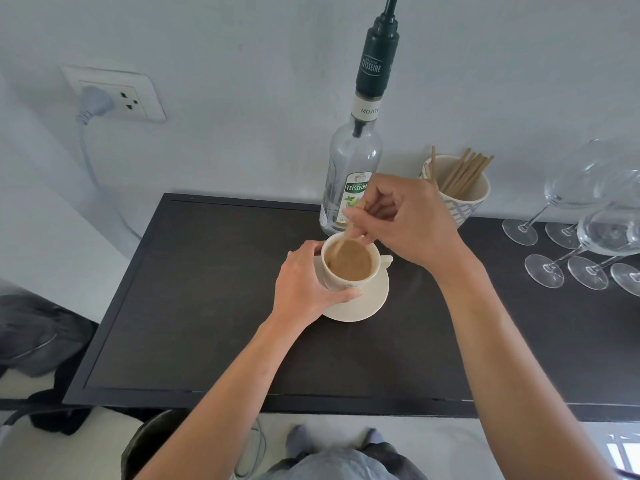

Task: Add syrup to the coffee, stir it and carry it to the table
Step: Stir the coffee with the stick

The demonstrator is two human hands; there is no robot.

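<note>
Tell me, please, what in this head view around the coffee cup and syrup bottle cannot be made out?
- Stirrer: blurred by motion; its lower end is sunk in the coffee, and the right hand covers its top.
- Syrup bottle: pump top cut off by the upper edge; the right hand hides part of the label.
- Cup: left side hidden by the left hand.
- Wine glasses: cut off by the right edge.

The light is soft and even, a bit cool and blue. Shadows are faint. The stick (349, 233) in the cup is blurry. The dark counter (214, 306) has a dull shine. Straight lines bend near the edges, and the bottle (349, 168) leans.
</note>
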